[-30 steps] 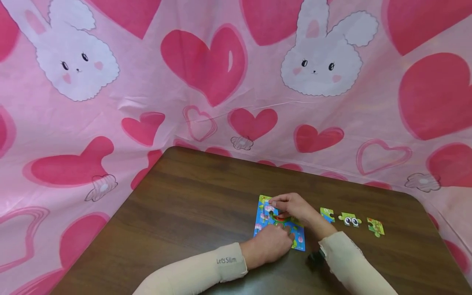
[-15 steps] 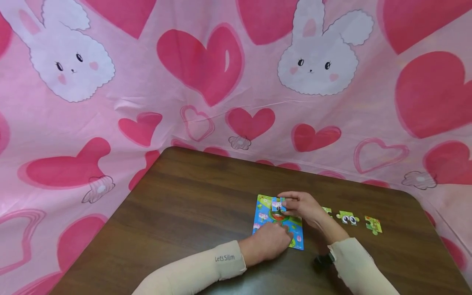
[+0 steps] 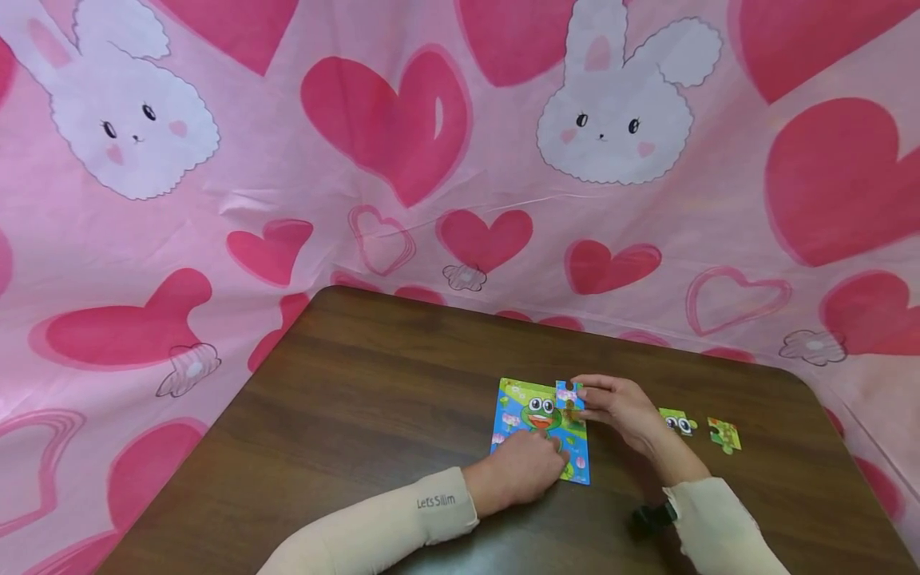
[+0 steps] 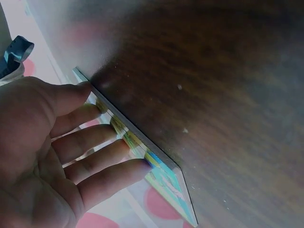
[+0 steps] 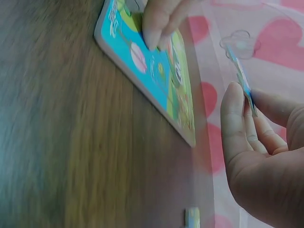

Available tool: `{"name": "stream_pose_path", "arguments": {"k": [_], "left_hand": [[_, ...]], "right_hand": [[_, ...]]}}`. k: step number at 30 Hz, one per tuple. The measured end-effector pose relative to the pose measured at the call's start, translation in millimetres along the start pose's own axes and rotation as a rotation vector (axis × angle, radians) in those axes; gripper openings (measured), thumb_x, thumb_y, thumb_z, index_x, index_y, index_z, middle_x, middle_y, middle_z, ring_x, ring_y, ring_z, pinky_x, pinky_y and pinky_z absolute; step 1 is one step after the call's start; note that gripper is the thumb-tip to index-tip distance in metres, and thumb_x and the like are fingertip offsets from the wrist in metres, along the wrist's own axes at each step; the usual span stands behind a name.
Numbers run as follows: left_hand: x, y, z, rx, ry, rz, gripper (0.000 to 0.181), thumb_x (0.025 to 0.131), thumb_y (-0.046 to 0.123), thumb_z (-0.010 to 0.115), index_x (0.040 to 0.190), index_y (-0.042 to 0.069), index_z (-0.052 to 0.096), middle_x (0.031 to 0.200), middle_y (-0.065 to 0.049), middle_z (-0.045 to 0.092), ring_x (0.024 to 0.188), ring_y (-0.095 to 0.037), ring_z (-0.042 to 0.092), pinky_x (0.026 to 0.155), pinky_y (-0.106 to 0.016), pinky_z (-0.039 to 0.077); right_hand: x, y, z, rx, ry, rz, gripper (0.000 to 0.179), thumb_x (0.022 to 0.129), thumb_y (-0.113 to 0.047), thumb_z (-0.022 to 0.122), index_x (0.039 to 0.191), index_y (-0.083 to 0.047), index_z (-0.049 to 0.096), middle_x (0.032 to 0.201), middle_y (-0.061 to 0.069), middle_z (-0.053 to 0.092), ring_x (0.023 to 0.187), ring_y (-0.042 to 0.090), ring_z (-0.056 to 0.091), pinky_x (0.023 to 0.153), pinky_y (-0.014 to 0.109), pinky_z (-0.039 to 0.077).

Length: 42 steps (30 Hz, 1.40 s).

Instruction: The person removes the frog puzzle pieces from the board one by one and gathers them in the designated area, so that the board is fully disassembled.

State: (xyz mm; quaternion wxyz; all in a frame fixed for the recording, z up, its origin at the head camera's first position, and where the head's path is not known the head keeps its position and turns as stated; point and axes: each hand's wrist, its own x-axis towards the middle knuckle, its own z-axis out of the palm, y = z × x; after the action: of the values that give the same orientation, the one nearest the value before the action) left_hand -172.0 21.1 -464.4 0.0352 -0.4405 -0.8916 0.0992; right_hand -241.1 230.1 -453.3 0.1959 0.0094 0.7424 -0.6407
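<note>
Fingers [image 5: 232,114] of our right hand [image 3: 624,411] pinch a puzzle piece [image 3: 565,395]; our left hand [image 3: 523,467], fingers nearly straight, touches the frog puzzle [image 3: 509,406].

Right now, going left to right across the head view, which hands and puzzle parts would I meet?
Left hand → held piece → right hand → eyes piece → end piece. The board is left out: the left hand overlaps it.

We see a corner hung with pink cloth [image 3: 287,180], creased near ten o'clock and printed with hearts [image 3: 388,120] and rabbits [image 3: 618,156], behind a wood-grained surface [image 3: 345,415] at six; home or studio, we cannot tell.
</note>
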Motion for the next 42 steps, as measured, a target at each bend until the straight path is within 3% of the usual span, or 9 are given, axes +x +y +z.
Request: {"name": "stream_pose_path", "arguments": {"k": [12, 20, 24, 28, 30, 39, 42], "left_hand": [[-0.6, 0.2, -4.9, -0.002, -0.043, -0.007, 0.024, 0.096, 0.032, 0.068, 0.121, 0.028, 0.070, 0.107, 0.008, 0.069, 0.091, -0.009, 0.067, 0.069, -0.026, 0.056], [-1.3, 1.4, -3.9, 0.031, -0.009, -0.018, 0.022, 0.095, 0.032, 0.068, 0.117, 0.029, 0.070, 0.104, 0.009, 0.069, 0.091, -0.008, 0.066, 0.067, -0.026, 0.056], [-1.1, 1.8, -3.4, 0.033, -0.012, -0.022, 0.022, 0.096, 0.032, 0.068, 0.117, 0.029, 0.070, 0.104, 0.009, 0.069, 0.092, -0.008, 0.066, 0.067, -0.026, 0.056], [-1.6, 1.6, -3.1, 0.030, 0.001, -0.015, 0.019, 0.096, 0.030, 0.068, 0.115, 0.028, 0.070, 0.102, 0.009, 0.069, 0.090, -0.008, 0.066, 0.066, -0.026, 0.056], [-1.5, 1.2, -3.2, 0.025, 0.006, -0.009, 0.020, 0.096, 0.030, 0.068, 0.115, 0.027, 0.070, 0.102, 0.009, 0.069, 0.090, -0.008, 0.066, 0.066, -0.026, 0.056], [-0.3, 1.3, -1.9, 0.012, -0.015, -0.002, 0.023, 0.096, 0.031, 0.068, 0.118, 0.027, 0.069, 0.105, 0.008, 0.069, 0.091, -0.009, 0.066, 0.068, -0.027, 0.056], [-0.3, 1.5, -1.8, 0.015, -0.016, -0.006, 0.023, 0.096, 0.031, 0.068, 0.119, 0.027, 0.069, 0.105, 0.008, 0.069, 0.092, -0.009, 0.066, 0.068, -0.027, 0.056]], "right_hand": [[-18.2, 16, -31, 0.033, 0.017, 0.006, 0.049, 0.101, -0.022, 0.064, 0.141, 0.004, 0.053, 0.115, -0.008, 0.064, 0.099, 0.008, 0.064, 0.090, 0.032, 0.059], [-31.9, 25, -42, -0.035, 0.011, 0.022, 0.053, 0.102, -0.026, 0.063, 0.143, 0.005, 0.050, 0.122, -0.005, 0.060, 0.102, 0.009, 0.063, 0.091, 0.033, 0.059], [-39.8, 28, -47, -0.071, 0.003, 0.038, 0.060, 0.103, -0.028, 0.061, 0.148, 0.007, 0.042, 0.137, 0.008, 0.056, 0.104, 0.005, 0.065, 0.091, 0.033, 0.058], [-47.0, 33, -53, -0.092, -0.016, 0.045, 0.062, 0.104, -0.028, 0.058, 0.149, 0.010, 0.038, 0.153, 0.026, 0.040, 0.105, -0.002, 0.063, 0.092, 0.033, 0.058], [-50.1, 35, -56, -0.100, -0.020, 0.051, 0.061, 0.105, -0.028, 0.057, 0.149, 0.010, 0.038, 0.156, 0.029, 0.034, 0.106, -0.003, 0.063, 0.093, 0.033, 0.058], [-61.9, 42, -65, -0.093, -0.027, 0.078, 0.058, 0.106, -0.024, 0.056, 0.148, 0.012, 0.038, 0.155, 0.027, 0.034, 0.105, 0.002, 0.066, 0.092, 0.033, 0.058], [-65.1, 44, -67, -0.089, -0.023, 0.086, 0.056, 0.105, -0.023, 0.056, 0.146, 0.012, 0.040, 0.146, 0.017, 0.048, 0.104, 0.002, 0.066, 0.090, 0.034, 0.059]]}}
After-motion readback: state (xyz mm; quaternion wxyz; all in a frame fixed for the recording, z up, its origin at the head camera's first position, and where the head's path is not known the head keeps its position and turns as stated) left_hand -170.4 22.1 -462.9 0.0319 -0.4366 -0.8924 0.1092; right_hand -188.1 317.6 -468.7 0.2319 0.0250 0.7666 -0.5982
